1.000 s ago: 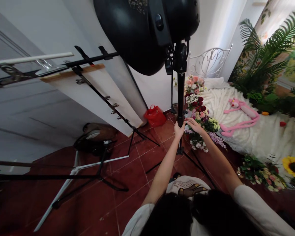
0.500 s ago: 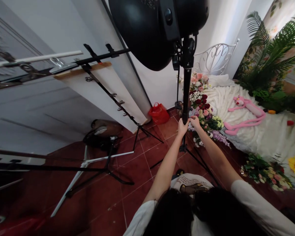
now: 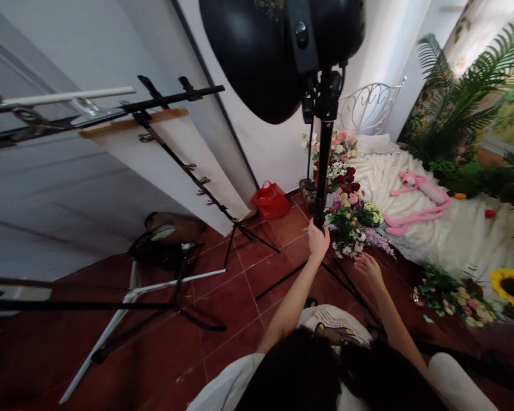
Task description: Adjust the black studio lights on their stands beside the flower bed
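Observation:
A black light stand (image 3: 324, 165) rises in front of me, with a large black studio lamp (image 3: 257, 57) mounted on top. My left hand (image 3: 319, 240) is wrapped round the lower part of the stand's pole. To the right of the pole, my right hand (image 3: 369, 269) hangs free with its fingers apart, near white and purple flowers (image 3: 349, 242). A cable runs down beside the pole. The stand's black legs (image 3: 349, 288) spread over the floor below my hands.
Left stands a backdrop frame with clips and a white panel (image 3: 214, 188). A white stand leg (image 3: 98, 337) and black tripod legs cross the tiled floor. A red bag (image 3: 271, 200) sits by the wall. Right, a pink plush toy (image 3: 428, 194) lies on a white-draped bed (image 3: 462, 245).
My right hand has left the pole and moved down and to the right, its fingers opening. My left hand stays on the pole, slightly lower in view. The view has shifted a little.

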The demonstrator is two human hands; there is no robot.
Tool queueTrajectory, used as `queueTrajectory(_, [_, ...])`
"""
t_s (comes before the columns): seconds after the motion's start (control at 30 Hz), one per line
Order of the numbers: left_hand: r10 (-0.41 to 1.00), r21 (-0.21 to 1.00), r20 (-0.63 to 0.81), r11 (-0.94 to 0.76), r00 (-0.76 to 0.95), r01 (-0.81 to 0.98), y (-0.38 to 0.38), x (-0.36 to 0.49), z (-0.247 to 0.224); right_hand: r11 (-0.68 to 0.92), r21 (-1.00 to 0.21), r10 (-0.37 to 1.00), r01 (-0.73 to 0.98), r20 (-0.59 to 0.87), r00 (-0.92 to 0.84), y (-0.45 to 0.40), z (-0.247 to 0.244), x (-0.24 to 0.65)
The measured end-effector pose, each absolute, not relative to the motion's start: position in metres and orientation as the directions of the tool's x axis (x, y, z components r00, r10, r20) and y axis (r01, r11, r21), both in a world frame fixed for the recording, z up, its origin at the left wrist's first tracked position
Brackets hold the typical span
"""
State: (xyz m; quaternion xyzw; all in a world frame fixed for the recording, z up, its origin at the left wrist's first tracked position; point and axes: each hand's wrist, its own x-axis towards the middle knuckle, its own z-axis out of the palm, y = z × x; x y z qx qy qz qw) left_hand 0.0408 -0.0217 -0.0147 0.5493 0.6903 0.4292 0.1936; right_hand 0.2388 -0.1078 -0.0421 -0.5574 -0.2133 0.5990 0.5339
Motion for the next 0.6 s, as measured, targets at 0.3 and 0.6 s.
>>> queueTrajectory(0.3, [0.89,0.787,-0.323,0.064,0.322,0.613,-0.096,0.158,-0.086,-0.079,-0.738,0.538,-0.67,-0.597,0.595,-0.26,-0.073,0.31])
queueTrajectory(0.6, [0.224,0.956,0.253,-0.21,0.941,-0.207,-0.174,0.314,-0.05,0.385,-0.635,0.302,-0.67,-0.599,0.742,-0.334,-0.056,0.294])
